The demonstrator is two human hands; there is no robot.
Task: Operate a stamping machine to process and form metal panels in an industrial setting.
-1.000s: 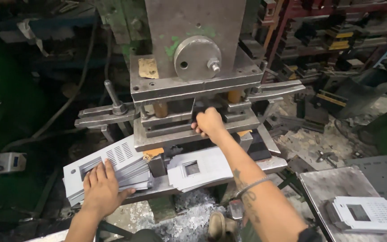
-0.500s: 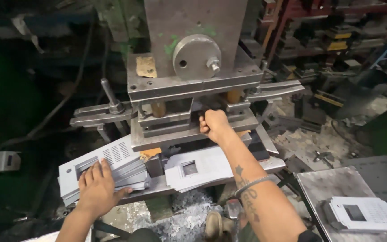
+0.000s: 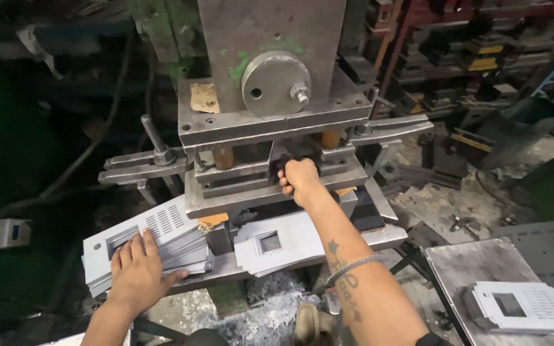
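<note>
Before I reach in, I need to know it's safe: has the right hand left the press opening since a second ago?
No. The right hand stays inside the press opening, under the upper plate.

Press shop: left hand (image 3: 137, 271) flat on stack of slotted grey metal panels (image 3: 161, 238); right hand (image 3: 300, 180) inside press die (image 3: 270, 173); punched panels (image 3: 277, 242) below; finished panels (image 3: 524, 306) on side table (image 3: 476, 263).

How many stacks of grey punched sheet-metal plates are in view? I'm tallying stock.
3: one stack under the left hand, one stack on the press bed, one stack on the right-hand table. Others may be hidden.
</note>
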